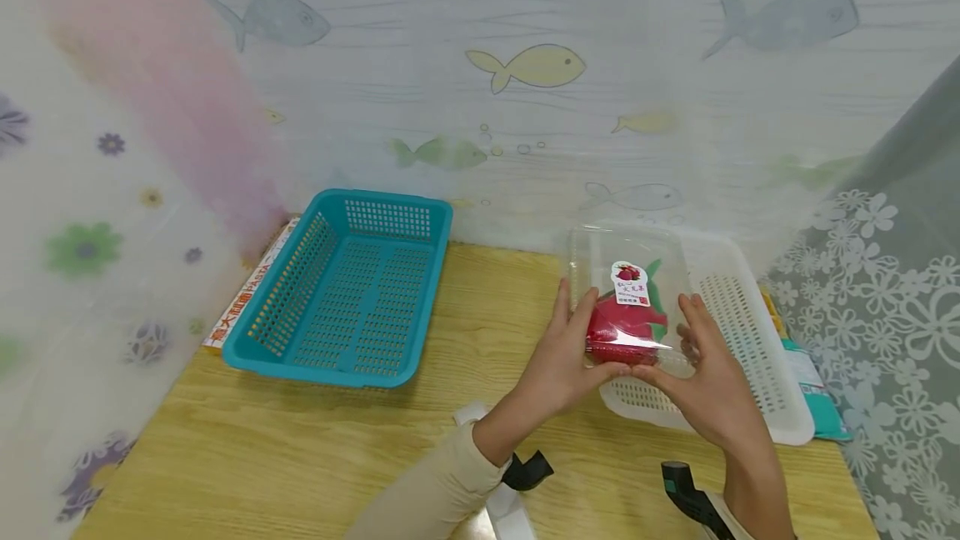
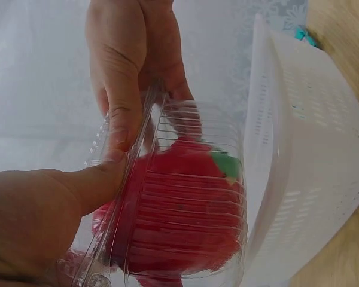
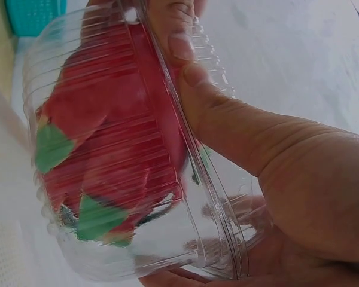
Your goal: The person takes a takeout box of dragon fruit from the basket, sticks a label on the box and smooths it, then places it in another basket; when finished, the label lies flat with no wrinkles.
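Note:
A clear plastic clamshell box [image 1: 588,252] is held between both hands over the white basket [image 1: 738,327]. Inside it lies a red dragon fruit [image 1: 618,327] with green scales, and a white label sticker [image 1: 631,284] is on the lid. My left hand [image 1: 558,357] grips the box's left side, and my right hand [image 1: 712,386] grips its right side. The two thumbs meet at the near edge, pressing along the seam of lid and base. In the left wrist view the box [image 2: 185,209] is side-on, its lid looking closed against the base, with the white basket [image 2: 311,155] below.
A blue-green basket [image 1: 337,369] stands on the left of the wooden table [image 1: 495,315], a pasta box [image 1: 251,286] beside it. A teal and white packet [image 1: 817,390] lies right of the white basket. A white object [image 1: 510,515] sits under the left forearm. Patterned curtains [image 1: 420,107] hang behind.

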`<state>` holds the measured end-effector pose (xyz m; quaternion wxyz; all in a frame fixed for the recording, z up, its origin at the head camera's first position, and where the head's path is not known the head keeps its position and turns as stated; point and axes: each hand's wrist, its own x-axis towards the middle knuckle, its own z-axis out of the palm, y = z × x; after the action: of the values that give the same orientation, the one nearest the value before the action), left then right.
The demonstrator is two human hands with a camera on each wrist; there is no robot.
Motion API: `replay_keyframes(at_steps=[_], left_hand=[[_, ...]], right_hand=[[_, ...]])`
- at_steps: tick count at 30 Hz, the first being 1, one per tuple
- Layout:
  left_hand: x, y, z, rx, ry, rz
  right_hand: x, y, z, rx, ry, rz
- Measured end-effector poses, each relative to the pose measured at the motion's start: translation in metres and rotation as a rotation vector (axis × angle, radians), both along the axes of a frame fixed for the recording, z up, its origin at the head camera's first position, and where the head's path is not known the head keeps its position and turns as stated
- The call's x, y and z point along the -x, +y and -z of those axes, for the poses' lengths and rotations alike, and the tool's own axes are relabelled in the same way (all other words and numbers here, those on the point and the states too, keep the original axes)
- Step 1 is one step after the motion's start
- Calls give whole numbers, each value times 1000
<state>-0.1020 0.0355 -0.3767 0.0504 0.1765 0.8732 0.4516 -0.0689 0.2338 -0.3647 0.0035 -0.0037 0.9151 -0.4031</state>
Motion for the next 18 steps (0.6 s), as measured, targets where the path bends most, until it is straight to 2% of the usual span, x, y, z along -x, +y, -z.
replay_keyframes(at_steps=[10, 18], left_hand=[[2, 17, -1, 50, 4, 34], [3, 27, -1, 45, 28, 62]], right_hand=[[-5, 16, -2, -41, 1, 1], [-4, 26, -4, -71, 25, 5]])
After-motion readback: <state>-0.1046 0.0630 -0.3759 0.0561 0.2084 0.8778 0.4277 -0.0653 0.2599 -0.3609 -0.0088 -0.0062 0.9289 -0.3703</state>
